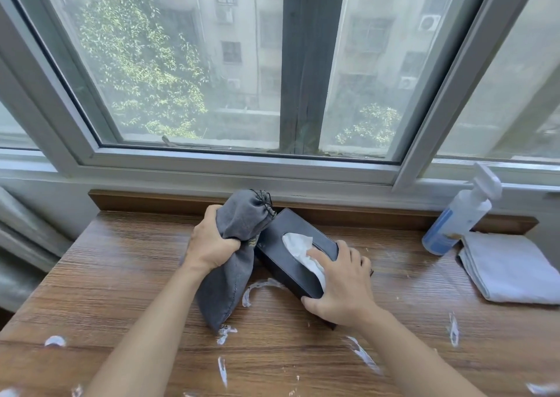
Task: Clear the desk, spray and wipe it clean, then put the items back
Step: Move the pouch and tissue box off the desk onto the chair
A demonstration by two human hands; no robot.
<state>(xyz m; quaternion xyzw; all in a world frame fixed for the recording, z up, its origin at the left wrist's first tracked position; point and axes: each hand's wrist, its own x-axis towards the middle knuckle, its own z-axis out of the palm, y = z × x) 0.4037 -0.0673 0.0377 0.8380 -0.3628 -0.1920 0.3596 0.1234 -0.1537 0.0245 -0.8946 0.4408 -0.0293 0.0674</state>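
Left hand (209, 245) closed tight around the middle of a grey drawstring bag (233, 257), bag tilted, its bottom end touching the desk (121, 275), tied top pointing up toward the window (197, 63). Right hand (342, 281) spread flat over the near end of a black tissue box (300, 245), thumb on the near side, fingers on the far side, gripping it; a white tissue (298, 245) sticks out of the slot, partly under the fingers. Box lies on the desk at an angle, just beside the bag, touching or nearly so. Far end of box close to the raised wooden back edge (151, 199). Desk left half open; front area open but marked with white foam smears (260, 287). At right, well apart: spray bottle (454, 217) leaning, folded white cloth (509, 266) just beside it near the right edge.
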